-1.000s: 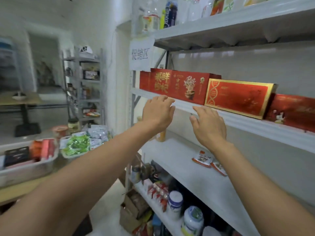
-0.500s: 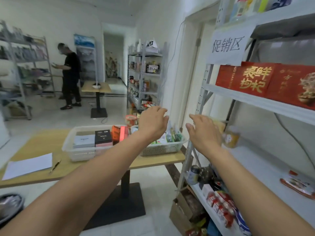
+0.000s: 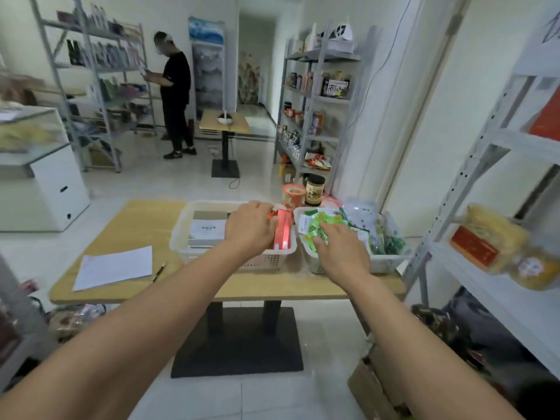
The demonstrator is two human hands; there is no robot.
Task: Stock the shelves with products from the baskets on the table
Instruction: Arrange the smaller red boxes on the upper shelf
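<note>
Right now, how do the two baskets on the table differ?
The left basket holds flat boxes, a grey-white box and a red box; the right basket holds green packets. The left hand is at the left basket's red box; the right hand touches the right basket's packets. Both are pale slotted plastic, side by side.

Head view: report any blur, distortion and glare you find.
Head view: soft, even indoor light, no hard shadows; head view: the yellow packets at the right edge smear with blur; head view: wide-angle bowing tilts the shelf upright; head view: the pink box looks overexposed.
</note>
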